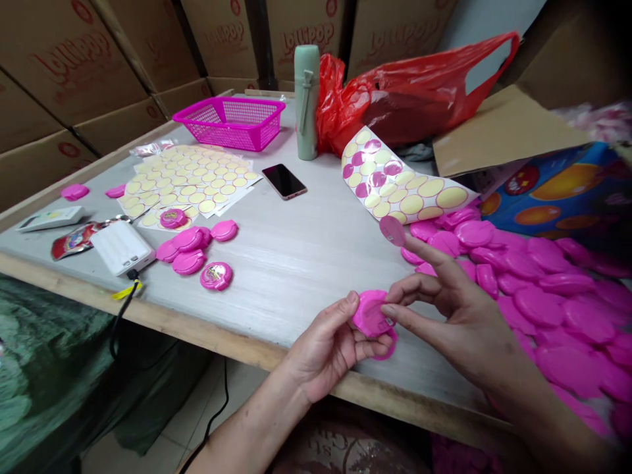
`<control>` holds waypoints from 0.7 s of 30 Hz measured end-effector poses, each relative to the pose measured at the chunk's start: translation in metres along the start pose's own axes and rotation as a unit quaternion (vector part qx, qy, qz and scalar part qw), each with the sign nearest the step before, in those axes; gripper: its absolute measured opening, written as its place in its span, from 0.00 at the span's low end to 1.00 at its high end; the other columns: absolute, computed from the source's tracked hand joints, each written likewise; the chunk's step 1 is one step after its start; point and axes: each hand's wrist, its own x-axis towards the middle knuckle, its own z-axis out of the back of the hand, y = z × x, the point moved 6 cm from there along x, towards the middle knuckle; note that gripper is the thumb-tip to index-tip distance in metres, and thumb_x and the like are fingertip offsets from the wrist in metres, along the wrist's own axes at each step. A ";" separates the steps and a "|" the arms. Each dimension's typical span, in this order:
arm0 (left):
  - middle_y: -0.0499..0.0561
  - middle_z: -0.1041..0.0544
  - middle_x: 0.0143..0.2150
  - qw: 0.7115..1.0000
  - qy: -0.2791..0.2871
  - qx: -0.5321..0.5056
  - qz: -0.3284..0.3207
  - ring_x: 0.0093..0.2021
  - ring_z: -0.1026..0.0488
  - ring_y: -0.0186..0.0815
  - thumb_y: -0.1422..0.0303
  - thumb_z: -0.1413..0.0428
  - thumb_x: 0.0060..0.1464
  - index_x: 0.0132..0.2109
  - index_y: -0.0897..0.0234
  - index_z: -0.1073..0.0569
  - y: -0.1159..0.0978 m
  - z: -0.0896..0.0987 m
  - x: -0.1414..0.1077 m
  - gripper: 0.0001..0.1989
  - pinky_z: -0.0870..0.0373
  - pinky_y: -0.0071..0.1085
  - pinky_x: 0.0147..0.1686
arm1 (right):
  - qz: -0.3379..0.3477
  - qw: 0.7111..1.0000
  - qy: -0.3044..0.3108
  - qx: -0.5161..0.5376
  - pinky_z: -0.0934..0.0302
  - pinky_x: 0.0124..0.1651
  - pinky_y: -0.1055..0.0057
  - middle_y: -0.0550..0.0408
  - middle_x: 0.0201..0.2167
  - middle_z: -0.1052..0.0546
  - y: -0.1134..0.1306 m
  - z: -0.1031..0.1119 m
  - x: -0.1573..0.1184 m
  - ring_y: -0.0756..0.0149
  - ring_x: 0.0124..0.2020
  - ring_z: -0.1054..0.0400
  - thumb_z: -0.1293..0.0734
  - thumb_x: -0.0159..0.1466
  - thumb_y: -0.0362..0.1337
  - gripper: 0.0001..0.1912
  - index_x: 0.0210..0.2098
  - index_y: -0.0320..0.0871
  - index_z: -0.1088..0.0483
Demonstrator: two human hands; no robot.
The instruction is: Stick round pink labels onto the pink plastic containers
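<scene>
Left hand [328, 349], grip closed on pink round case [369, 315]; right hand [459, 322], grip open, pink sticker [392, 230] on forefinger; few labelled cases [216, 276]; large unlabelled heap [538, 303].

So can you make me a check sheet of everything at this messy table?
surface: grey table with a wooden edge.
job's things: big heap of pink round cases; sheets of pale yellow round stickers.
clutter: phone, green bottle, pink basket, red plastic bag.
grips: left hand holds a pink case; right hand touches it, with a pink disc at one fingertip.
cables: black cable from a white power bank.
surroundings: stacked Lollipop cardboard boxes.
</scene>
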 end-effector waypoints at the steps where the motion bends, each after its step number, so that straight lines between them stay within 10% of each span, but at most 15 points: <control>1: 0.59 0.20 0.37 1.000 0.001 0.002 0.000 0.33 0.20 0.35 0.60 0.45 0.64 0.46 0.74 0.22 0.000 0.000 0.000 0.18 0.23 0.28 0.39 | 0.000 1.000 -0.001 -0.003 0.28 0.45 0.58 0.59 0.33 0.21 0.001 0.000 0.000 0.59 0.35 0.26 0.25 0.61 0.42 0.41 0.69 0.61 0.44; 21: 0.64 0.20 0.49 1.000 -0.012 0.014 0.010 0.34 0.20 0.33 0.60 0.47 0.66 0.57 0.75 0.25 -0.001 0.000 -0.001 0.22 0.22 0.28 0.42 | 0.035 0.997 -0.021 -0.059 0.27 0.46 0.59 0.60 0.35 0.23 0.008 -0.006 -0.003 0.64 0.34 0.26 0.28 0.63 0.32 0.39 0.69 0.57 0.44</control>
